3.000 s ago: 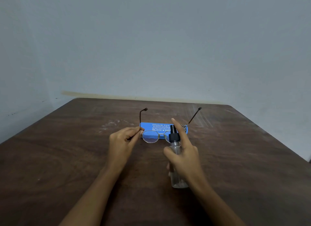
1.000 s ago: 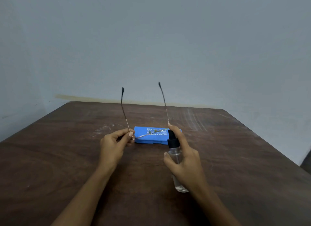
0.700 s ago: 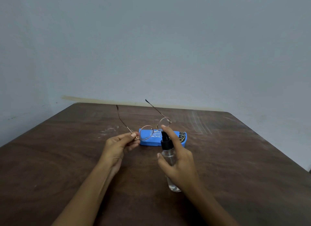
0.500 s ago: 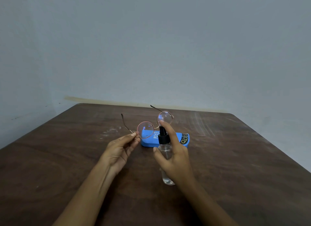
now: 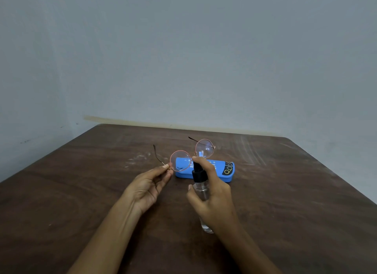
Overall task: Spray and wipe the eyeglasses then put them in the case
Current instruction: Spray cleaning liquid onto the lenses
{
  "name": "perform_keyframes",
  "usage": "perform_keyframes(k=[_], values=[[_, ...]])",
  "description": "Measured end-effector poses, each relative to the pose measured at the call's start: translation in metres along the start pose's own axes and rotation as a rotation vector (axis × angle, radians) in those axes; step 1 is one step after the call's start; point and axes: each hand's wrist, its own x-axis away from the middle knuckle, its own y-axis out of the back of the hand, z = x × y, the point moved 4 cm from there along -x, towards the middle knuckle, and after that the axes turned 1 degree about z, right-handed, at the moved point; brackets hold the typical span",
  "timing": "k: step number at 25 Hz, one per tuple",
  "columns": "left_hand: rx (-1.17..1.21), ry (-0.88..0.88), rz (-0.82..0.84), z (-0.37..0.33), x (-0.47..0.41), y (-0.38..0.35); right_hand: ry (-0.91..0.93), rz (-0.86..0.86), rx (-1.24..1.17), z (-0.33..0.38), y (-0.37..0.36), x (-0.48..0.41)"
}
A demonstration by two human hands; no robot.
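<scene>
Left hand is pinching the eyeglasses by the hinge above the blue case; right hand is gripping the spray bottle, finger on top; thin wire frame's probably looking light and bendy, so holding there is keeping fingers off the lenses

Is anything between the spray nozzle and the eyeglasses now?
Nothing visible does. The right hand holds the spray bottle before the eyeglasses, which the left hand pinches by one hinge; the blue case lies behind them.

left hand: fingertips pinched | right hand: curled, forefinger raised
</scene>
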Motion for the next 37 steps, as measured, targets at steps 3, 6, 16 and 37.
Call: perform_keyframes(k=[3, 6, 16, 37], values=[[0.009, 0.012, -0.001, 0.000, 0.002, -0.001, 0.001, -0.012, -0.002, 0.000, 0.002, 0.001], [0.001, 0.008, 0.004, 0.000, 0.003, -0.001, 0.005, -0.021, -0.024, 0.003, 0.006, 0.002], [-0.010, 0.005, 0.011, 0.000, 0.004, -0.002, -0.015, 0.027, 0.009, 0.003, 0.005, 0.005], [-0.054, 0.038, 0.070, 0.001, 0.007, -0.001, -0.079, -0.185, -0.005, -0.011, 0.041, 0.000]])
